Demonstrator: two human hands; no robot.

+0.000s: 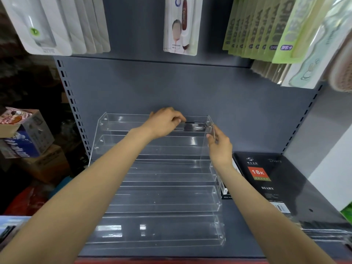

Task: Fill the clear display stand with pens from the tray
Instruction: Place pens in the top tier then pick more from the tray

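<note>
Clear display stand [156, 189] stands on grey shelf [247, 225] | left hand [165, 121] with curled fingers holds dark pens [194, 126] in top tier | right hand [219, 146] pinches stand's upper right wall | diary [266, 180] beside stand.

Clear glossy plastic stand [158, 187] at centre on a matt grey metal shelf [247, 235]; glossy black diaries [270, 183] at lower right.
</note>
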